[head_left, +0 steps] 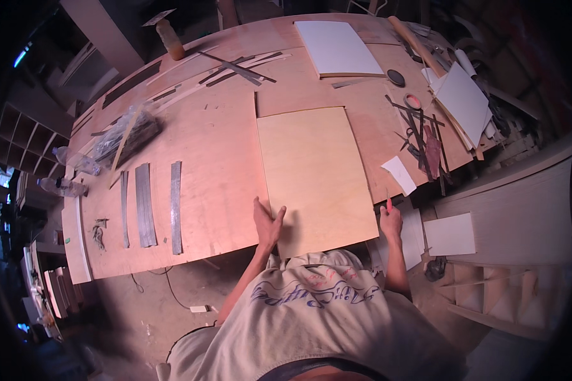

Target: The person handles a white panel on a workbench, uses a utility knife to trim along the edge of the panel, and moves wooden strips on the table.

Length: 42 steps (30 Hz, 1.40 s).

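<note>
A pale yellow wooden panel (314, 171) lies on the workbench in front of me, its near edge reaching past the bench front to my shirt. My left hand (269, 223) is at the panel's near left corner, thumb and fingers spread apart; whether it presses on the panel is unclear. Beside the near right corner, my right hand (391, 223) is closed round a slim red-handled knife (389, 205). Its thin blade points away from me, and it is apart from the panel. A small white piece (399, 175) lies just beyond the knife.
Dark strips (145, 204) lie on the left of the workbench (216, 152), near a plastic-wrapped bundle (127, 136). A white board (338, 49) lies at the back. Scissors (414, 136), a tape roll (412, 101) and more strips are on the right. Wooden compartments (496, 295) stand at lower right.
</note>
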Available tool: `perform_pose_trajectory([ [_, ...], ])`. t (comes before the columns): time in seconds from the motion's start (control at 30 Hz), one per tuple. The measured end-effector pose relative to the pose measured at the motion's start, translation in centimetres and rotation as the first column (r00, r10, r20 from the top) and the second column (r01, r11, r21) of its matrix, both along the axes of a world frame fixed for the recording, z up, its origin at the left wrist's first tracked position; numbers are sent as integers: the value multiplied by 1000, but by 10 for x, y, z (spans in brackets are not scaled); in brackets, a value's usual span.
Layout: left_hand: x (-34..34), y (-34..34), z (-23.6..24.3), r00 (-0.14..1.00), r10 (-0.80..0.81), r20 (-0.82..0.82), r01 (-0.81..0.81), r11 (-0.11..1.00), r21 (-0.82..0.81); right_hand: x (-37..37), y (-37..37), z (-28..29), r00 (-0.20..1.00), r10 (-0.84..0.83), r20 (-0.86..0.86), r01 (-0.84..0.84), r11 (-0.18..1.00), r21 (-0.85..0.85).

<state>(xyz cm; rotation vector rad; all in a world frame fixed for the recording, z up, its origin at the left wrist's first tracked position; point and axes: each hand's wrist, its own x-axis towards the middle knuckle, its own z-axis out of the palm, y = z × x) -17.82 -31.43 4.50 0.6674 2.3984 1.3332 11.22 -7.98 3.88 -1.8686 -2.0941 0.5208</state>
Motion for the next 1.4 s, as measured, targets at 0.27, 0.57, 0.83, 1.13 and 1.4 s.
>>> perform_pose_trajectory([
  [0.27, 14, 20, -7, 970, 203, 135, -206, 979, 9, 3, -1, -10, 862, 82, -501, -249, 928, -276],
  [0.57, -42, 60, 11, 702, 234, 673, -157, 972, -175, -11, 4, 107, 774, 292, -562, -300, 951, 80],
  [0.83, -60, 25, 115, 790, -154, 594, -123, 909, 399, -25, 17, 116, 479, 285, -831, -291, 944, 156],
  [1.13, -107, 40, 351, 741, 308, -597, 340, 595, 728, -157, 31, 157, 66, 117, -991, -566, 822, 59],
  [1.4, -126, 76, 464, 53, 258, -965, 891, 423, 162, -189, -1, 181, 154, -57, -986, -742, 652, -154],
])
